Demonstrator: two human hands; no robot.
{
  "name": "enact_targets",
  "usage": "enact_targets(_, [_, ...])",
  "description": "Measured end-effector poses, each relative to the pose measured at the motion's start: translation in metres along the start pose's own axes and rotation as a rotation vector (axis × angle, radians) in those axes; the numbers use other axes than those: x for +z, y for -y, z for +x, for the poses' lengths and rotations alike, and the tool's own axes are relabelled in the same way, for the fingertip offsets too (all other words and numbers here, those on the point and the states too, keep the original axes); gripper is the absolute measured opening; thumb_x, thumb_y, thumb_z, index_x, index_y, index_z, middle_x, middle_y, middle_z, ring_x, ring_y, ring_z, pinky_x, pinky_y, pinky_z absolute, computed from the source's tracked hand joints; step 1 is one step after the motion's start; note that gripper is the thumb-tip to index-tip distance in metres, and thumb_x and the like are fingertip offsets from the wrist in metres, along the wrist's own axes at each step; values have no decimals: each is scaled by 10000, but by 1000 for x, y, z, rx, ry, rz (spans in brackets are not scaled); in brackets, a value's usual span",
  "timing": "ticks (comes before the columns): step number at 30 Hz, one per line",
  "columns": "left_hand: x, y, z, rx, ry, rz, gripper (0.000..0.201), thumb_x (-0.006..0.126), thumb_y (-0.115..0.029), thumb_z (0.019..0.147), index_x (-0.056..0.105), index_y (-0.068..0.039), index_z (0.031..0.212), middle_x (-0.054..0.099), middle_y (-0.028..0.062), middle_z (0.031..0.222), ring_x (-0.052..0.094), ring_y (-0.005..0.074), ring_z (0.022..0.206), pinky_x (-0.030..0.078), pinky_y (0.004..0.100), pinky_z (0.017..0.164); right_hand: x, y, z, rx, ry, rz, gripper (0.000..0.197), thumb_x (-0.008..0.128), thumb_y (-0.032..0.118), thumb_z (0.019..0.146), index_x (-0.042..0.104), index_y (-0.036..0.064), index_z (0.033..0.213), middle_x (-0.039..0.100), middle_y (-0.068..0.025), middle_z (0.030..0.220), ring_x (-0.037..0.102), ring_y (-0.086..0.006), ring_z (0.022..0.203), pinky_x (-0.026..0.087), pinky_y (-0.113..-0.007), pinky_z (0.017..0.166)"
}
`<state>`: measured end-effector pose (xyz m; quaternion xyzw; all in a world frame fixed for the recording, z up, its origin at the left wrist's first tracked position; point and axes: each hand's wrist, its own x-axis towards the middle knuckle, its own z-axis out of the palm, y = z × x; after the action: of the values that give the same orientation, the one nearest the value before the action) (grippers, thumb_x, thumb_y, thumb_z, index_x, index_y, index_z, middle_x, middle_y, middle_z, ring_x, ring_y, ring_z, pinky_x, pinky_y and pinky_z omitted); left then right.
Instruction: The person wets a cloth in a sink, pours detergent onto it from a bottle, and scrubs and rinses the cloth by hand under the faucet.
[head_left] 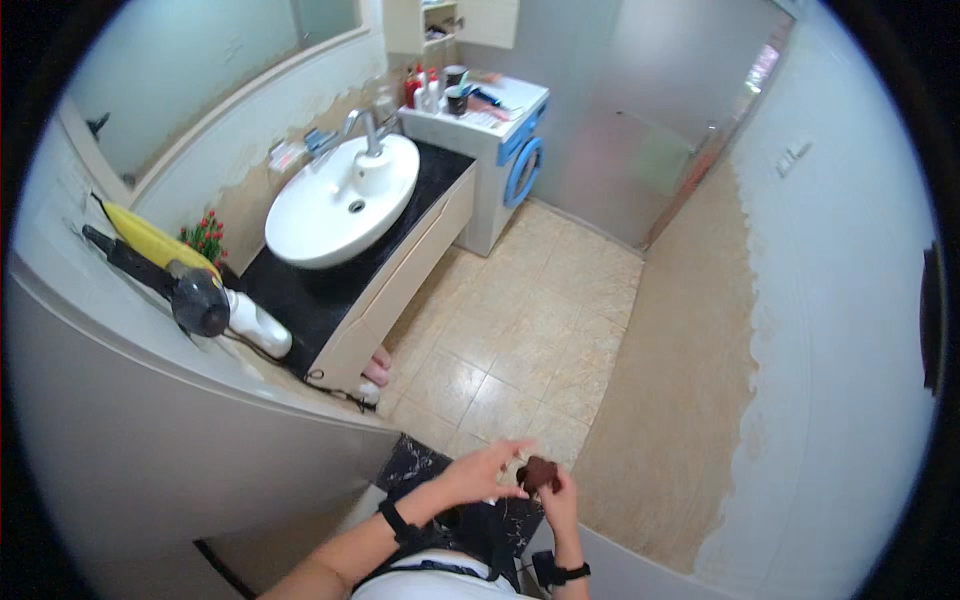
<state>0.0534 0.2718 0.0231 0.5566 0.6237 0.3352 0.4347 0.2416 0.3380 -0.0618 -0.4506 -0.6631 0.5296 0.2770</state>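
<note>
Near the lower middle, my right hand (563, 497) is closed on a small dark brown, soft-looking thing (539, 473); its exact kind does not show. Just to the left, my left hand (487, 474) is open, its fingers apart and slightly blurred. Its thumb reaches close to the brown thing, and I cannot tell whether they touch. Both wrists wear black straps. Below my hands lies a dark, white-veined threshold (413, 460) at the doorway.
To the left, a white oval basin (318, 225) sits on a black counter (300, 305). A hair dryer (200, 302) and yellow item (140, 235) hang nearby. A washing machine (485, 185) carries bottles and cups. Beyond the tiled floor (500, 330) stands a frosted glass door (650, 130).
</note>
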Motion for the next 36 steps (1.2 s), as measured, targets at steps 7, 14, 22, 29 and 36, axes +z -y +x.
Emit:
enact_targets(7, [-61,35,78,88,-258,205,854,711,-181,643,215,-155,1338,408,137,1230,432,283,1104,379,337,896,36,68,145,-153,275,81,248,554,18,691,547,-15,937,537,-45,742,470,-84,621,402,-221,555])
enact_targets(14, [-202,88,142,-176,-499,-101,389,653,-115,693,538,-56,1059,596,106,941,588,189,822,460,279,696,139,158,277,-420,666,-83,334,545,31,719,505,3,1049,549,-100,838,545,-172,721,435,-260,639])
enact_targets(22, [-371,178,181,-97,-1364,-868,326,627,-210,779,541,12,1001,577,83,960,559,154,820,460,295,657,240,200,497,-297,591,-40,230,547,81,787,595,61,1011,574,-60,808,538,-128,672,435,-242,606])
enact_targets(29, [-482,190,203,-242,-1515,-784,332,588,-172,802,462,-15,1066,547,87,983,571,177,849,503,289,650,388,208,740,-598,393,-117,255,623,215,768,611,14,925,547,-67,690,510,-142,613,428,-265,588])
enact_targets(36, [-534,229,258,-355,-1751,-958,372,587,-198,791,472,5,1081,562,108,974,587,190,838,527,277,606,505,260,808,-808,512,-463,292,494,276,839,564,20,960,572,-169,669,562,-343,630,435,-416,569])
